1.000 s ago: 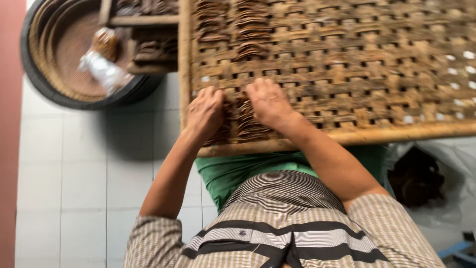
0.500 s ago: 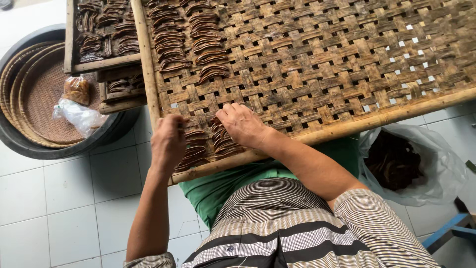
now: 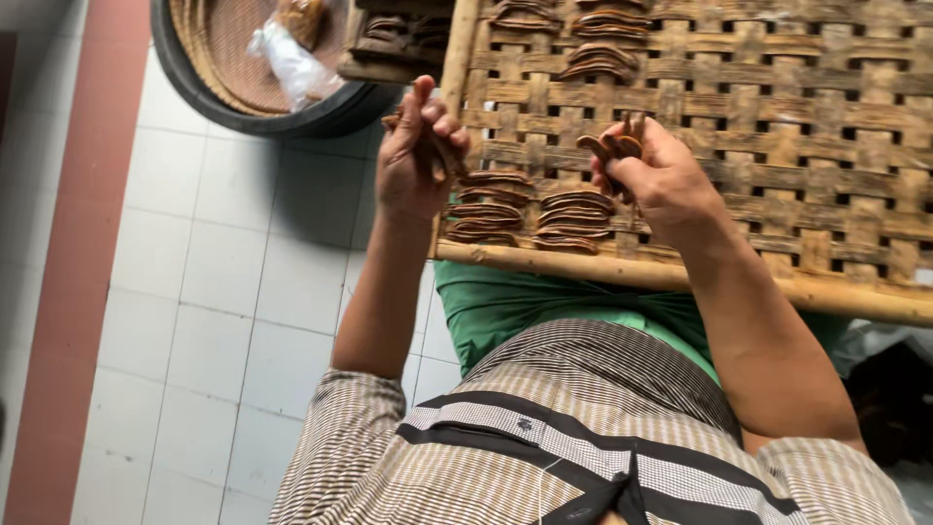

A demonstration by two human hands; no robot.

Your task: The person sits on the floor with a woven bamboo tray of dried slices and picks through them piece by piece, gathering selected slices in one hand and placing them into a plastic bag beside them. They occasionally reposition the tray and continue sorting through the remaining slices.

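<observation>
Strips [image 3: 610, 146] of brown dried stuff are sitting pinched in my right hand [image 3: 661, 180] and my left hand [image 3: 420, 156] while I am laying them on the woven tray [image 3: 777, 107], two short stacks [image 3: 530, 216] down at its near edge, most of it bare.

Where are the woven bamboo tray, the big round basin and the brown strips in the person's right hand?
Woven bamboo tray [image 3: 671, 277]: head view, its near pole edge.
Round basin [image 3: 253, 117]: head view, its dark rim.
Brown strips [image 3: 612, 146]: head view, ends above the right hand [image 3: 661, 185].
</observation>
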